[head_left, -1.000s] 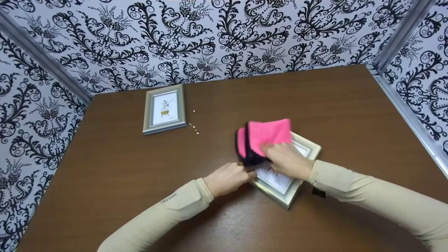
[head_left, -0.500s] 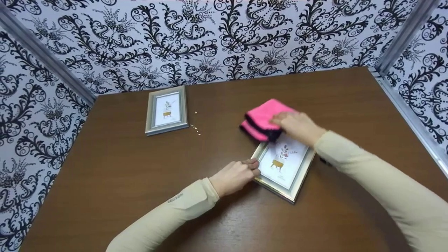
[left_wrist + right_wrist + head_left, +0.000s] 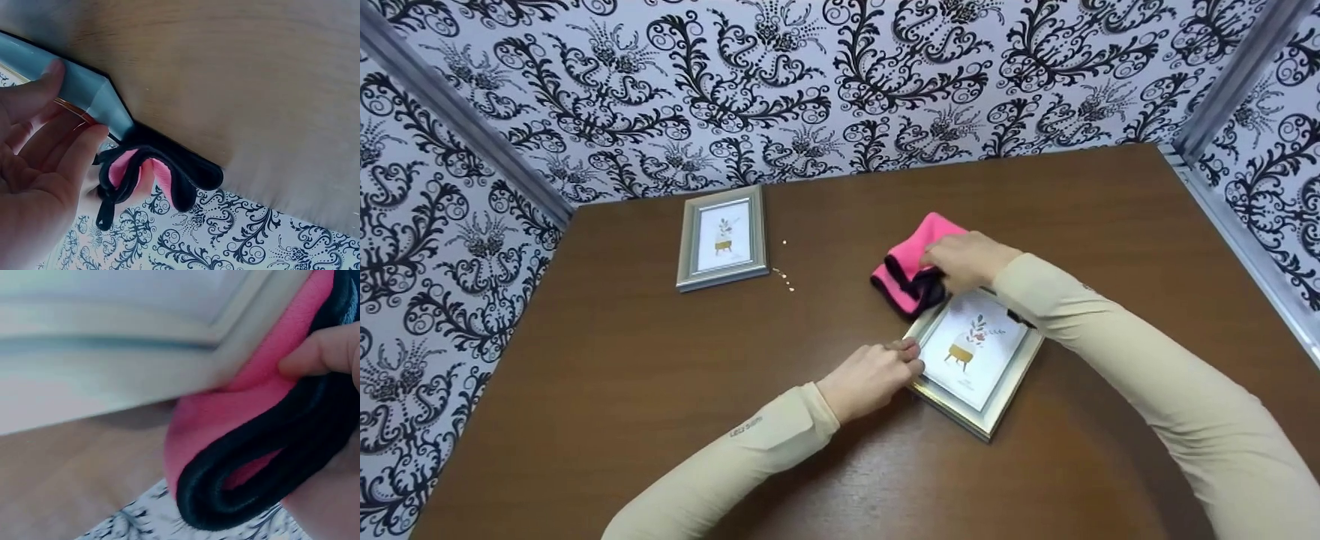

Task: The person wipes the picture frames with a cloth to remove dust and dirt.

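A picture frame (image 3: 979, 375) with a plant drawing lies at an angle on the brown table, right of centre. My left hand (image 3: 874, 375) grips its left edge; in the left wrist view thumb and fingers are on either side of the frame's border (image 3: 90, 93). My right hand (image 3: 971, 261) holds a folded pink cloth (image 3: 911, 251) with black trim at the frame's far corner. Up close in the right wrist view, the thumb (image 3: 320, 351) presses into the cloth (image 3: 247, 405), which wraps against the frame's corner (image 3: 191, 374). The sleeve and hand cover the frame's far right part.
Another picture frame (image 3: 724, 244) lies at the back left of the table (image 3: 697, 360). Small pale bits (image 3: 784, 277) are scattered beside it. A small dark object (image 3: 1018, 319) shows partly under the right sleeve. Patterned walls (image 3: 840, 82) enclose the back and sides.
My right hand has moved the cloth from over the picture up to the frame's far corner, uncovering the drawing. The left hand keeps its grip on the edge.
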`<state>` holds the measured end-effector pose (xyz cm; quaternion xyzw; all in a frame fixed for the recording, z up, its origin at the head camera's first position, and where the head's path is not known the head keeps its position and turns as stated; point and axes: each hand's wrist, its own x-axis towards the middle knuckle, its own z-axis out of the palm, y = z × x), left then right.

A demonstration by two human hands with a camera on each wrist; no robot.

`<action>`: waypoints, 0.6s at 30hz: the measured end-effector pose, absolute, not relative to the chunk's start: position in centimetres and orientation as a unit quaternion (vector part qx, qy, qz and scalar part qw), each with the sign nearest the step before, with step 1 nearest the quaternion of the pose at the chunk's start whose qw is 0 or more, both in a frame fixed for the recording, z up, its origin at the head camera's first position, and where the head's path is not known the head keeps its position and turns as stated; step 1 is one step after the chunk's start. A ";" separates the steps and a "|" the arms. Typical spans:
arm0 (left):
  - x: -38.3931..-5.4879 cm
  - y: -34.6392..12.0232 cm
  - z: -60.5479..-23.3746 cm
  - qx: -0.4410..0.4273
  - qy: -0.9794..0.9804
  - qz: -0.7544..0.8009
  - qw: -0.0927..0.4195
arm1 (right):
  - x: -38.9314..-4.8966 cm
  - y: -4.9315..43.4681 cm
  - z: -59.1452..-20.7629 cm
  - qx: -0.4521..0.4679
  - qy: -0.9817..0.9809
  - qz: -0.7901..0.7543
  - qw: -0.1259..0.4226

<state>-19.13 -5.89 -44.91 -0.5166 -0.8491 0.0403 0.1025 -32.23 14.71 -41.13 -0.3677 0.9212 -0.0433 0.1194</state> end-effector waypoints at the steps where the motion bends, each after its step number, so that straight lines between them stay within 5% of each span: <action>1: -19.2 -5.9 -45.0 -0.517 -0.849 0.039 0.106 | -31.9 14.2 -41.0 -0.371 0.920 -0.033 0.123; 12: -19.4 -6.1 -45.1 -0.537 -0.835 0.038 0.117 | -29.9 10.0 -40.3 -0.408 0.892 -0.043 0.190; 18: -19.4 -5.9 -45.2 -0.527 -0.842 0.036 0.113 | -30.5 11.5 -39.6 -0.407 0.900 0.027 0.155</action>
